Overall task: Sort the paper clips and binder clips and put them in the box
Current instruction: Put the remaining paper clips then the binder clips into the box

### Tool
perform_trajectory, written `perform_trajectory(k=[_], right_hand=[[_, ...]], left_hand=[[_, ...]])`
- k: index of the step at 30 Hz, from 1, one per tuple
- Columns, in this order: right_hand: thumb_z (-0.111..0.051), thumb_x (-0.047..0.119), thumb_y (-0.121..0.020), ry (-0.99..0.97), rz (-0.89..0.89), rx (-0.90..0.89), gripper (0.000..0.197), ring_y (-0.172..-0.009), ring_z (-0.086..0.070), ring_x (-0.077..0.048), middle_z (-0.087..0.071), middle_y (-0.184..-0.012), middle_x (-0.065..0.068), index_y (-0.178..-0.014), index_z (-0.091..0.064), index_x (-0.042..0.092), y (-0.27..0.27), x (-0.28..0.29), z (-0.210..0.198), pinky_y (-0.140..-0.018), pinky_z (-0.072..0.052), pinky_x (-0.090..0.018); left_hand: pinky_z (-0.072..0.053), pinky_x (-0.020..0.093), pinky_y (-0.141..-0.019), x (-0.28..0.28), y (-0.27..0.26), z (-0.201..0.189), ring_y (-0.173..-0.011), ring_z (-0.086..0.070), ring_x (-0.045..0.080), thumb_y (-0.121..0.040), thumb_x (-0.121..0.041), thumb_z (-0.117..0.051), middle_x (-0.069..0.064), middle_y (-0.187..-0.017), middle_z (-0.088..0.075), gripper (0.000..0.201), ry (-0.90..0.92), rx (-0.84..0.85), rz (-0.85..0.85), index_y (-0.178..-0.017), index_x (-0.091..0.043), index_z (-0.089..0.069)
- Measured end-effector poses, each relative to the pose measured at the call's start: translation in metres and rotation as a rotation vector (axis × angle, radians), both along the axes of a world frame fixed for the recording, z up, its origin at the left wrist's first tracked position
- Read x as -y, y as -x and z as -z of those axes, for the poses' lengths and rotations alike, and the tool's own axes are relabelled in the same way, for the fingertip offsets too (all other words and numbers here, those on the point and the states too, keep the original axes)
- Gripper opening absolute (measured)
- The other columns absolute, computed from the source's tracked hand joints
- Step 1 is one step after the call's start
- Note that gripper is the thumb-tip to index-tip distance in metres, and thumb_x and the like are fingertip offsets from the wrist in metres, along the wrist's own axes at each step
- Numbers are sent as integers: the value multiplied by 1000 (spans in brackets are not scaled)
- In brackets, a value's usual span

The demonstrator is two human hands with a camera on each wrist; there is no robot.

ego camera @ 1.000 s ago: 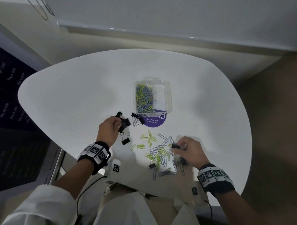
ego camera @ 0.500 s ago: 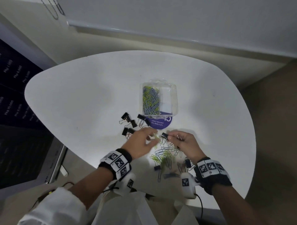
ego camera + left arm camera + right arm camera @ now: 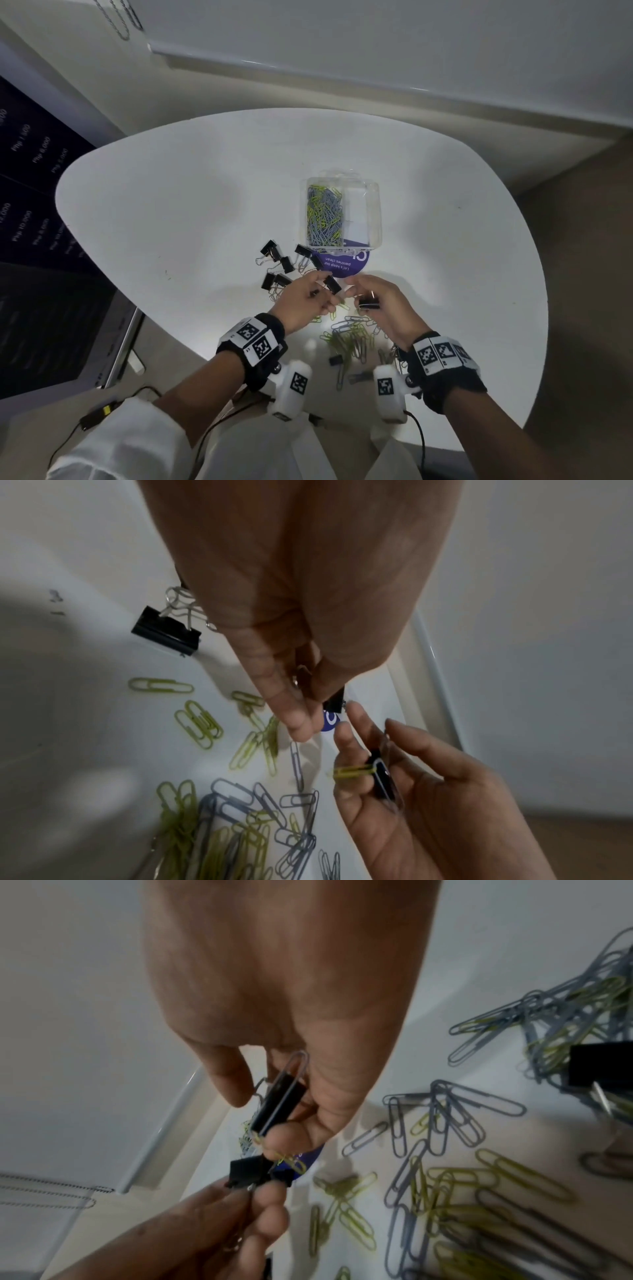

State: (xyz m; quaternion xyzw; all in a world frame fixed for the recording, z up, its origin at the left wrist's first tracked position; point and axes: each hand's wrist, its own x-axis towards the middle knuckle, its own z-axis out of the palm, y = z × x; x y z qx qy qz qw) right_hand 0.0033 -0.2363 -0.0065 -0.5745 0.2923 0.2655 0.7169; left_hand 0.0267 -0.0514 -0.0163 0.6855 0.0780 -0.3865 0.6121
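A clear plastic box (image 3: pixel 373 209) stands mid-table, with grey and green paper clips (image 3: pixel 323 216) in its left compartment. My left hand (image 3: pixel 327 296) pinches a black binder clip (image 3: pixel 332 284) (image 3: pixel 335 702) by its wire handles. Beside it, almost touching, my right hand (image 3: pixel 361 298) holds a second black binder clip (image 3: pixel 369 304) (image 3: pixel 278 1108) between thumb and fingers. A green paper clip (image 3: pixel 352 772) sticks out from that hand. Loose paper clips (image 3: pixel 349 339) lie in a pile below both hands. Several black binder clips (image 3: pixel 277 265) sit grouped left of the box.
A purple round sticker (image 3: pixel 346 265) lies under the box's near edge. One more binder clip (image 3: pixel 336 359) sits in the pile near the white table's front edge (image 3: pixel 191 346). A dark screen stands off the table to the left.
My left hand left the binder clip group, crossed right to meet my right hand, and now pinches a binder clip. My right hand rose off the pile toward the box.
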Motion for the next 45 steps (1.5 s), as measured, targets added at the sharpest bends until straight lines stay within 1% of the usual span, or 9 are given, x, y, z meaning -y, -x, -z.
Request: perform_trajectory(k=[7, 11, 13, 16, 21, 25, 33, 41, 45], right_hand=[[-52, 7, -98, -40, 51, 24, 20, -88, -63, -24, -67, -99, -13, -106, -67, -1, 7, -10, -1, -67, -53, -28], [-57, 5, -96, -14, 143, 7, 15, -102, -67, -29, -64, -117, -24, -103, -69, -2, 18, -7, 6, -86, -59, -40], [-59, 9, -96, 9, 148, -14, 19, -104, -68, -30, -64, -121, -24, -109, -68, -3, 22, -5, 10, -86, -59, -39], [-59, 11, -97, 12, 148, -9, 20, -97, -71, -28, -65, -119, -24, -109, -66, -2, 24, -2, 11, -89, -58, -42], [-59, 10, -97, 10, 150, 27, 21, -89, -71, -29, -69, -109, -25, -108, -65, -7, 23, 3, 14, -79, -58, -36], [-61, 10, -96, 102, 93, 90, 13, -76, -66, -19, -71, -91, -10, -99, -70, 1, 23, 5, 13, -66, -57, -27], [-65, 12, -91, 737, -312, 529, 8, -76, -64, -8, -68, -86, 6, -93, -71, 17, 44, 12, 23, -70, -51, -19], [-74, 19, -85, 625, -215, 176, 4, -65, -69, -6, -74, -71, 3, -82, -77, 17, 48, 19, 22, -70, -56, -25], [-77, 19, -83, 520, -182, 187, 6, -66, -70, -13, -74, -74, -1, -82, -75, 13, 43, 22, 19, -72, -58, -29]], left_hand=[[-57, 31, -67, 11, 6, -4, -68, -64, 19, -90, 2, -37, 16, -83, -67, 40, -76, 148, 101, -108, -30, -54], [-53, 36, -63, 12, 7, -1, -63, -61, 25, -87, 1, -40, 5, -77, -69, 29, -189, 344, 137, -94, -25, -51], [-48, 25, -59, 11, 7, -2, -63, -58, 10, -87, 3, -41, 1, -78, -65, 27, -216, 453, 228, -93, -20, -53], [-35, 6, -61, 13, 8, -5, -71, -54, -5, -90, 0, -44, -1, -88, -58, 21, -228, 426, 285, -94, -12, -60], [-32, 7, -65, 13, 8, 2, -80, -47, 2, -87, -19, -60, -7, -94, -51, 21, -308, 398, 409, -108, -19, -57], [-35, 26, -67, 11, 8, 11, -74, -49, 18, -92, -32, -60, 4, -82, -50, 16, -339, 511, 502, -85, -19, -56], [-49, 38, -73, 13, 19, 19, -77, -52, 25, -96, -30, -45, 8, -89, -50, 25, -473, 698, 686, -103, -14, -63], [-40, 34, -57, 15, 22, 16, -69, -46, 22, -93, -24, -48, 5, -80, -47, 18, -591, 961, 806, -85, -14, -60], [-46, 35, -65, 10, 20, 19, -78, -50, 23, -97, -29, -43, 6, -90, -50, 24, -583, 885, 727, -101, -16, -63]])
